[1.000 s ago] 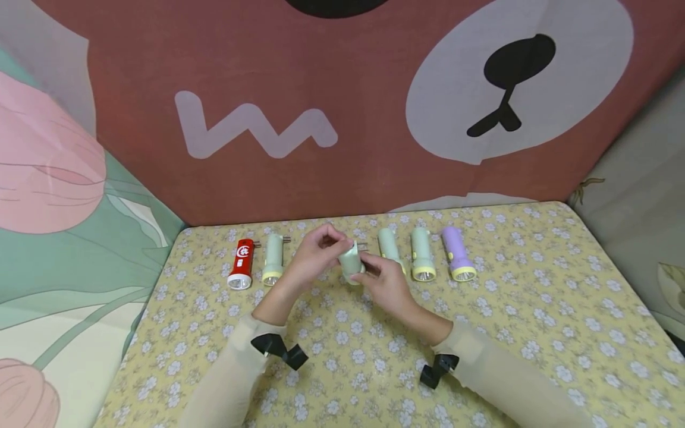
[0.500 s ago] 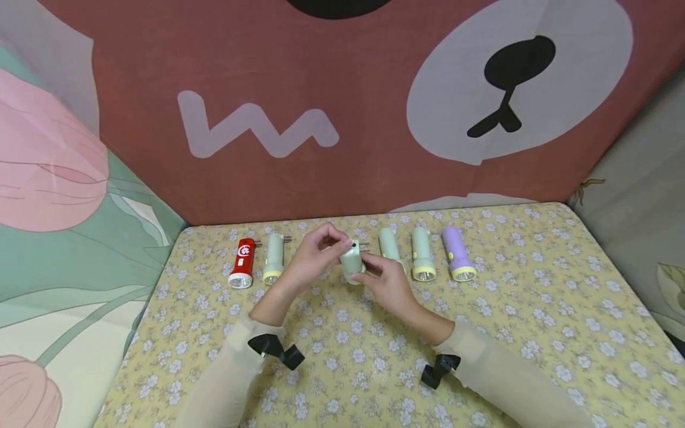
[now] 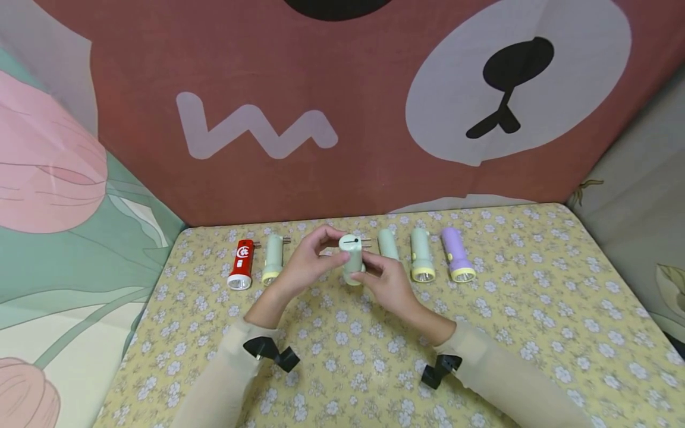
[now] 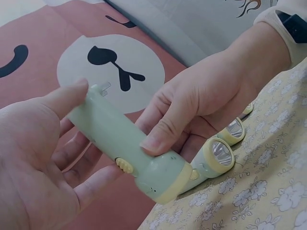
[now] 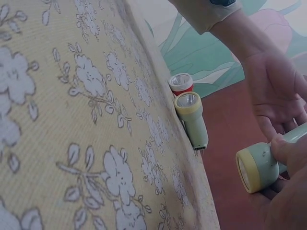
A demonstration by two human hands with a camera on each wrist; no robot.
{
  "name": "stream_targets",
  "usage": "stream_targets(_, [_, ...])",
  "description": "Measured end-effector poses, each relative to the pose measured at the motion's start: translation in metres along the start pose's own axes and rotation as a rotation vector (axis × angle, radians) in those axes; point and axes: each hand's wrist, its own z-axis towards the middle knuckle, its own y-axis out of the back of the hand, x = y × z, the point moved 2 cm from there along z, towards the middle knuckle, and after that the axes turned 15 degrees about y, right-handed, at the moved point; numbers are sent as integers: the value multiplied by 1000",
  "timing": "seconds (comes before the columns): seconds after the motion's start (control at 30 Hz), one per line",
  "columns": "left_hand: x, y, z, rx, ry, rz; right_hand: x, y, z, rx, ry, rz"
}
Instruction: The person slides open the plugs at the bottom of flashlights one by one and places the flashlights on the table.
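Observation:
Between both hands a pale green flashlight (image 3: 354,264) with a yellow lens rim is held above the table, lens end down in the head view. Its flat tail end, with a dark slot, faces up, and metal prongs (image 3: 366,243) stick out to the right. My left hand (image 3: 309,259) holds the tail end, thumb on the near side. Lower down, my right hand (image 3: 389,280) grips the body near the lens head, thumb across it in the left wrist view. A yellow switch (image 4: 124,166) shows on its side there. In the right wrist view the lens head (image 5: 259,167) points left.
A row of flashlights lies along the table's back: red (image 3: 241,264) and green (image 3: 273,255) on the left, two green ones (image 3: 421,252) and a purple one (image 3: 456,252) on the right. A floral cloth (image 3: 348,380) covers the table; a bear-print backdrop (image 3: 374,148) stands behind it.
My left thumb has slid down from the flashlight's tail end onto its side. The slotted end is now uncovered and both prongs show more. My right hand keeps its grip.

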Motion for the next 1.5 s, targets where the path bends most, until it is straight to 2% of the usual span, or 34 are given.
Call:
stream_targets(0.2, [3,0,2,5,0,-12,0,0,0,4,-8,23])
stream_targets(0.47, [7,0,3,-21,-1,1,-2,-1,0,4,-27,19])
stream_targets(0.7, [6,-1,3,-52,-7,24,-35,-1,-4,-10,-11,34])
stream_targets(0.8, [6,-1,3,-75,-4,24,-36,0,-4,-3,-20,29])
stream_targets(0.97, [5,0,4,-122,26,-47,-34,2,-3,30,-29,17])
stream_targets(1.17, [5,2,5,-170,72,-150,-33,6,-2,50,-25,57])
stream_targets(1.5, [8,7,10,-245,182,-255,-27,13,-3,148,33,104])
